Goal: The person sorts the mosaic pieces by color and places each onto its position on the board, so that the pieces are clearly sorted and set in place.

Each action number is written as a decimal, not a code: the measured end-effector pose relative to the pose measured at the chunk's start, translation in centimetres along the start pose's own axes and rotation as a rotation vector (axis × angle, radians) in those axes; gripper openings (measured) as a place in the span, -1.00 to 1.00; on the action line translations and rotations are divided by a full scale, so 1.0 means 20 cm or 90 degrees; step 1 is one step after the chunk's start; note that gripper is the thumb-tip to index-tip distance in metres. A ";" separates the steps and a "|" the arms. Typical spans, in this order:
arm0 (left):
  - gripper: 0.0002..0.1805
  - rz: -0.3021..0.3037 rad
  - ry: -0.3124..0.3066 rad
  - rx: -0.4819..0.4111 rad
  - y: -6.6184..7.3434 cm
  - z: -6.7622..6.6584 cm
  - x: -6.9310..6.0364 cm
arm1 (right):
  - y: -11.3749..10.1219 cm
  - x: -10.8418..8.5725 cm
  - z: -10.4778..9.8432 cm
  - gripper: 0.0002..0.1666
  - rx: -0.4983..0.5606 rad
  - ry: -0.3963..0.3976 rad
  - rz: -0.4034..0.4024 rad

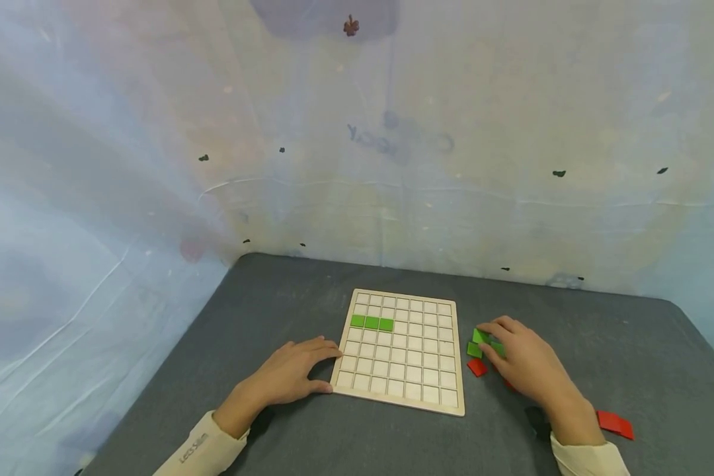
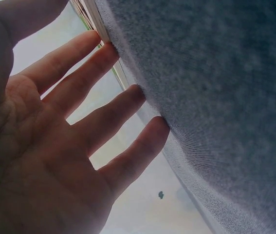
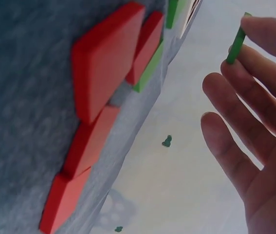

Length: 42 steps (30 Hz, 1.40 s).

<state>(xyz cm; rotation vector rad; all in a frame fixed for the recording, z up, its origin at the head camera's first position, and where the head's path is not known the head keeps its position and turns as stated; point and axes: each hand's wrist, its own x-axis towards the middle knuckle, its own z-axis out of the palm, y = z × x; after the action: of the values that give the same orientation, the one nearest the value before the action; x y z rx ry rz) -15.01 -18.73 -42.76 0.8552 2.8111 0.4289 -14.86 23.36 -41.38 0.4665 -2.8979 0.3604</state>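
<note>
the gridded board [image 1: 398, 357] holds three green tiles [image 1: 371, 322] in the leftmost compartments of its third row from the far edge; the left hand [image 1: 293, 373], fingers spread, touches its left edge; to its right, the right hand [image 1: 526, 360] pinches another green tile [image 3: 237, 44] near loose red tiles [image 3: 108, 61].

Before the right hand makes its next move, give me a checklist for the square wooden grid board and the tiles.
1. Square wooden grid board flat on the dark grey table: ok.
2. Left hand at the board's left edge: ok; how firmly it presses: cannot tell.
3. Thin green square tile pinched in the right hand: ok.
4. Held tile above the board: not ok, it is beyond the right edge.
5. Bare cell right of the row of three green square tiles: ok.
6. Flat red square tiles off the board: ok.
</note>
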 end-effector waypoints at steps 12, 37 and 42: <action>-0.32 -0.003 0.005 0.000 0.01 0.00 0.00 | -0.07 0.02 0.02 -0.55 0.012 0.005 -0.011; -0.33 -0.007 0.005 0.000 0.00 0.00 0.00 | -0.17 0.12 0.05 -0.58 0.008 0.026 -0.081; -0.33 -0.003 0.007 -0.001 0.01 0.00 0.01 | -0.19 0.14 0.07 -0.58 0.010 0.023 -0.087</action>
<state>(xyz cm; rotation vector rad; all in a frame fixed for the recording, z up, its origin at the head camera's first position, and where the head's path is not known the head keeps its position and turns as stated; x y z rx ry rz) -15.04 -18.58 -42.75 0.8473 2.8219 0.4360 -16.51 18.77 -41.31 0.6489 -2.8117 0.3658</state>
